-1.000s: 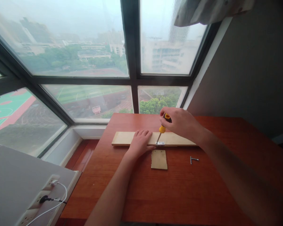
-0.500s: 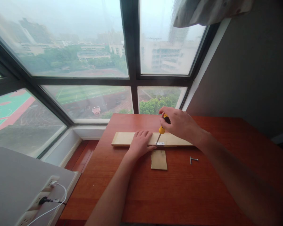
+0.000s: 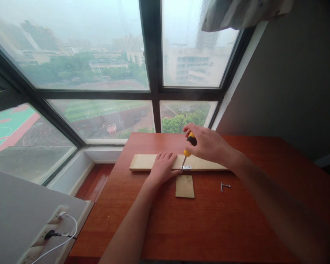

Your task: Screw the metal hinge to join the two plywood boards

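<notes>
A long pale wooden board [image 3: 143, 162] lies across the table. My left hand [image 3: 164, 168] rests flat on it with the fingers stretched out, its thumb along the front edge beside a small metal hinge or bracket [image 3: 186, 168]. My right hand [image 3: 202, 142] is wrapped round the yellow and black handle of a screwdriver [image 3: 187, 151]. The screwdriver is slightly tilted, and its tip meets the left end of the metal piece. Whether a screw sits under the tip is too small to tell. In front of the board lies a small tan wooden piece [image 3: 185, 186] with holes near its top edge.
Two screws [image 3: 224, 186] lie on the reddish wooden table [image 3: 209, 227] near my right forearm. Large framed windows [image 3: 154, 95] rise behind the table. At the left, a wall carries power sockets with a white cable [image 3: 76, 223] and a black plug [image 3: 50, 234].
My right hand has shifted slightly and its grip on the screwdriver handle has turned a little. The left hand and the board stay in place.
</notes>
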The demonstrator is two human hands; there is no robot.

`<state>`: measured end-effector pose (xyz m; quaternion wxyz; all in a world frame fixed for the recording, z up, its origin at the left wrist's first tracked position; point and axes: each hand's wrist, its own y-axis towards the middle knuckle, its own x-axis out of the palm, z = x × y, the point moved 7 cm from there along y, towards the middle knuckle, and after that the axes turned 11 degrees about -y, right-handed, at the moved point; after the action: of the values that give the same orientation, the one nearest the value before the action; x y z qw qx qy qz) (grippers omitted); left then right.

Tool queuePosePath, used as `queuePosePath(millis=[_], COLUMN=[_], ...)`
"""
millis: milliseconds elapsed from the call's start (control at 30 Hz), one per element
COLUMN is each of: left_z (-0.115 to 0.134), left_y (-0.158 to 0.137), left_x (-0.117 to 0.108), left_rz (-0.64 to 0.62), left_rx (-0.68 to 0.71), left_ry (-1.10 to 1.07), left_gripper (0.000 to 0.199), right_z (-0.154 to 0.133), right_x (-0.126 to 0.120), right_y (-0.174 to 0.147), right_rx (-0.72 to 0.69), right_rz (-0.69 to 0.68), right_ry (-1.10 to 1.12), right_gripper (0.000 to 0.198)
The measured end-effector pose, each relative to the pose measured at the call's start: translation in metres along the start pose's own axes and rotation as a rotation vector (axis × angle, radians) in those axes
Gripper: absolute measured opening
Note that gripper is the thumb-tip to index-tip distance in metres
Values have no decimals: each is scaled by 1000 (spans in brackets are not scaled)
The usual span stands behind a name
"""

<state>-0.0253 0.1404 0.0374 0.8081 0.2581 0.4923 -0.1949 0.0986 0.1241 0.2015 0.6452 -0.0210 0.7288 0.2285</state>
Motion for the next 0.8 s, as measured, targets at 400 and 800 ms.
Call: queuePosePath(millis=[400,800], left_z=[-1,-2], left_y=[0,0], left_x=[1,2], left_rz=[4,9], left_rx=[-14,8], left_ry=[-4,4], left_gripper=[59,60], right_z=[2,4], right_x=[1,2], right_y=[3,5], right_rx=[42,40], right_rz=[-6,-27], right_ry=[-67,-82], right_gripper=[22,29])
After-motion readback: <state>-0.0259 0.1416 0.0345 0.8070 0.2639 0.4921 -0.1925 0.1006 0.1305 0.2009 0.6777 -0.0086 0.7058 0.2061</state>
